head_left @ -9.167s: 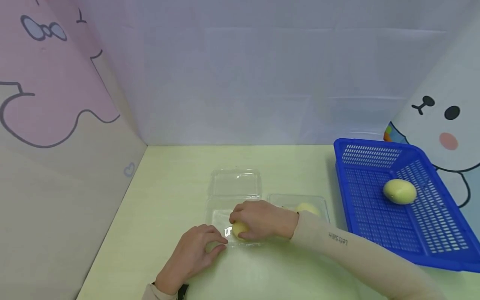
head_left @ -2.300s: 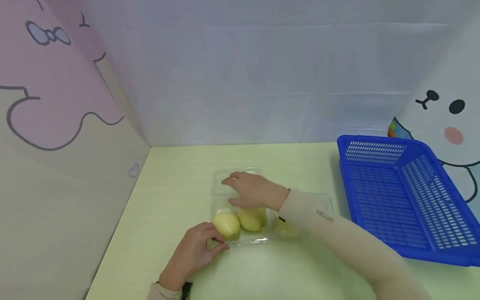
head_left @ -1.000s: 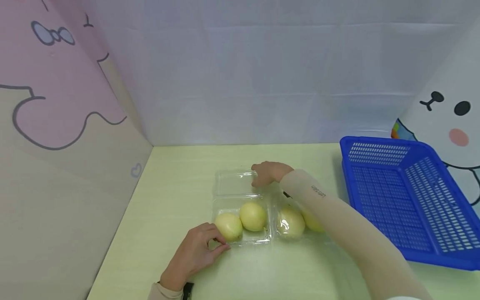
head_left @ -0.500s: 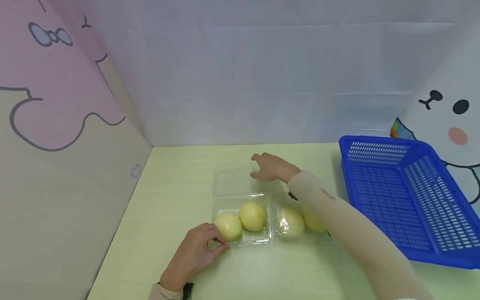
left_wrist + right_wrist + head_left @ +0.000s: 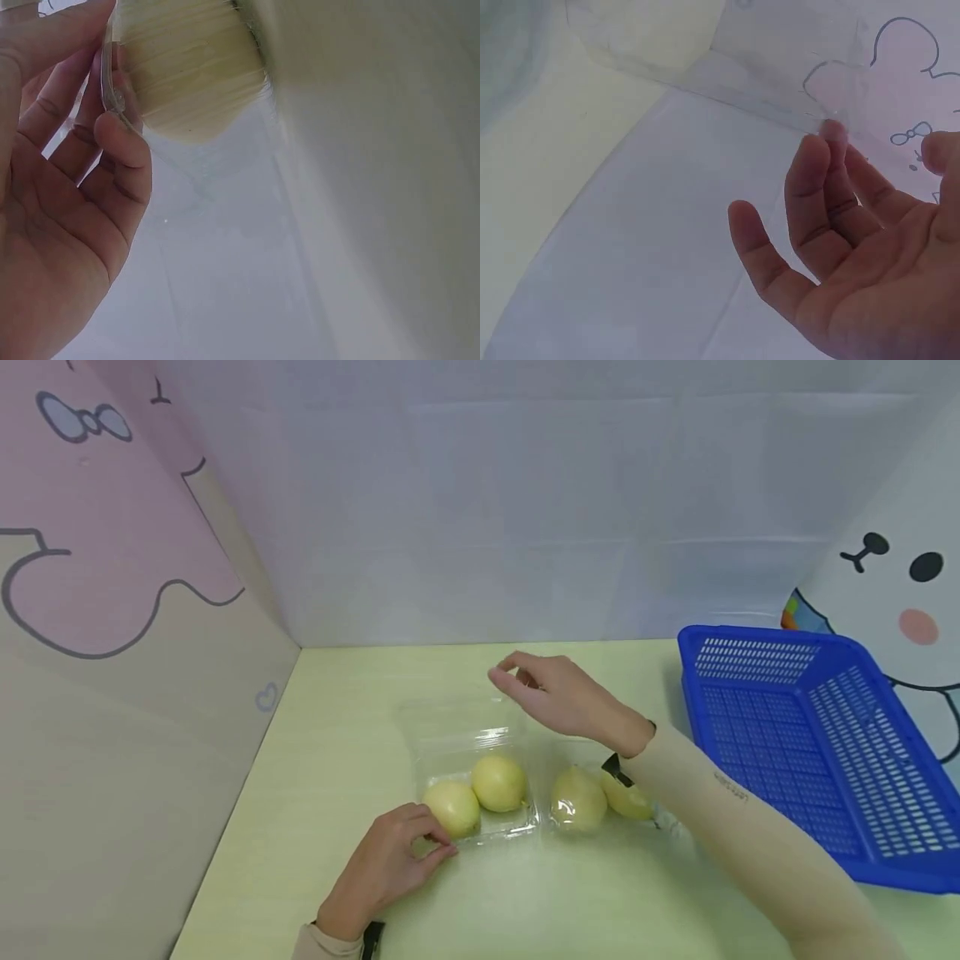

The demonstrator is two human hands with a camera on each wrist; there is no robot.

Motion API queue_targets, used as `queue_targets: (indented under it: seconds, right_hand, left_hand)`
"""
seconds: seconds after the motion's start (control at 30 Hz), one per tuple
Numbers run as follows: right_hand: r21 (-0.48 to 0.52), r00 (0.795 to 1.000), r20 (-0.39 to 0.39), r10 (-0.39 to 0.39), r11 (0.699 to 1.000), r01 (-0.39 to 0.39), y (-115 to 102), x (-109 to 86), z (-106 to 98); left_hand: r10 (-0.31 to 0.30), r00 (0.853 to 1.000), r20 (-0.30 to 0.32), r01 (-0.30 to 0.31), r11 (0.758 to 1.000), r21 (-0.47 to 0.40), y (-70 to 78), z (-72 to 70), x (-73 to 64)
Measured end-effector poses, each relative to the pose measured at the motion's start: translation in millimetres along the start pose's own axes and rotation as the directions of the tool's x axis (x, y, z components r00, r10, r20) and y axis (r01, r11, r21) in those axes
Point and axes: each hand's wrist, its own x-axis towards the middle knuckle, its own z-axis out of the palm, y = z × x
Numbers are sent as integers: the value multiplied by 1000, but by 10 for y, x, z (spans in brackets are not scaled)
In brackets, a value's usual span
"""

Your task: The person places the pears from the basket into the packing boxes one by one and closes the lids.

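A clear plastic clamshell box (image 5: 498, 837) lies on the table with two pale yellow oval fruits (image 5: 498, 783) in its base. My left hand (image 5: 390, 864) pinches the box's near left corner between thumb and fingertips, close beside one fruit (image 5: 191, 71). Behind the base, the hinged lid (image 5: 457, 718) is raised at a tilt. At its far right corner is my right hand (image 5: 558, 693), fingers loosely bent. In the right wrist view the fingertips (image 5: 810, 154) touch the corner of the lid (image 5: 772, 67), and the thumb stands apart from them.
Right beside the box is a second clear plastic box (image 5: 561, 752) with two similar fruits (image 5: 579, 797), partly covered by the right forearm. A blue slatted basket (image 5: 757, 633) stands at the right. Printed cloth walls (image 5: 480, 527) border the table at the back and sides.
The last fruit has left the basket and two fruits now sit in the left box. My right hand moved to the lid's far corner, and the lid has tilted up. My left hand stays put.
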Motion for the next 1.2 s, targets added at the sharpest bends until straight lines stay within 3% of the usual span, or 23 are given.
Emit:
queue_targets:
  seconds: [0.23, 0.4, 0.5, 0.7, 0.83, 0.9, 0.97, 1.1, 1.13, 1.2]
  right_hand:
    - [-42, 986, 153, -62, 997, 70, -18, -241, 187]
    - [-80, 960, 257, -115, 987, 140, 50, -373, 341]
    - [-93, 952, 283, -120, 984, 152, 96, -446, 452]
    - [-118, 948, 290, -135, 977, 175, 172, -548, 640]
    - [-191, 946, 286, -150, 959, 210, 228, -585, 723]
    - [-216, 948, 274, -159, 951, 221, 240, -594, 758]
    - [-226, 952, 255, -167, 947, 227, 244, -601, 785]
    - [-211, 954, 235, -186, 948, 237, 274, -606, 822]
    - [-210, 952, 236, -194, 947, 245, 284, -605, 829]
    - [-210, 948, 241, -208, 943, 260, 305, -608, 847]
  left_hand:
    - [-4, 1000, 12, 3, 1000, 16, 38, -100, -14]
    - [-95, 994, 47, 98, 992, -77, 17, -222, -43]
    - [-154, 988, 20, 155, 985, -78, -26, -315, -78]
    - [-259, 962, -88, 260, 965, 2, -120, -429, -122]
    - [-340, 940, -9, 340, 940, 21, -124, -385, -110]
    - [-393, 918, 49, 391, 920, 32, -112, -365, -99]
    - [-462, 879, 117, 461, 887, 30, -102, -359, -89]
    - [-563, 788, 250, 576, 817, 26, -102, -371, -101]
    - [-564, 773, 290, 587, 810, 10, -110, -365, -105]
    - [-543, 762, 353, 590, 806, -36, -125, -347, -108]
